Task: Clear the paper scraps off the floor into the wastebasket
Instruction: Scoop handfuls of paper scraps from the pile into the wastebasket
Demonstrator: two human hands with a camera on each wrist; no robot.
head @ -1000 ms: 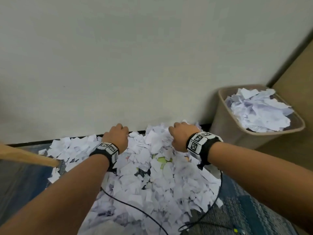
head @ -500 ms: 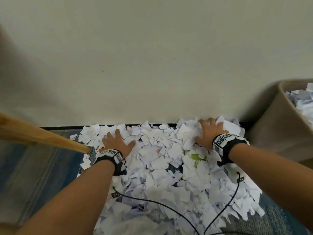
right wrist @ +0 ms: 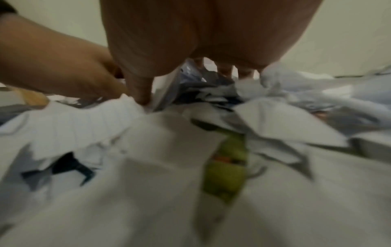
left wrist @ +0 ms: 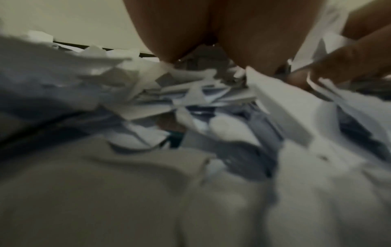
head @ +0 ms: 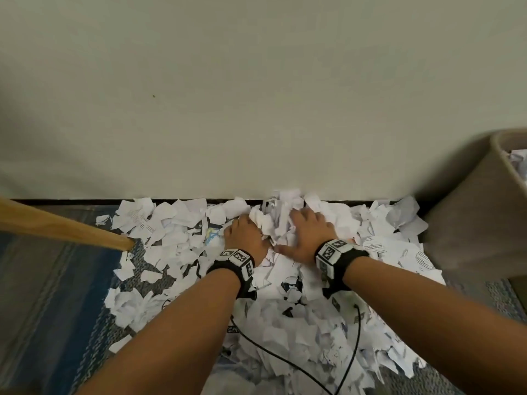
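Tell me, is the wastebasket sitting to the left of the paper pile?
No, the wastebasket stands at the right edge of the head view, with the paper pile spread on the floor to its left.

We see our fingertips vanish under the paper scraps [head: 285,309], so the grip of our left hand [head: 245,238] and right hand [head: 306,235] stays unclear. The wastebasket [head: 467,218] is cut off at the right edge. Both wrist views are blurred, perhaps from motion.
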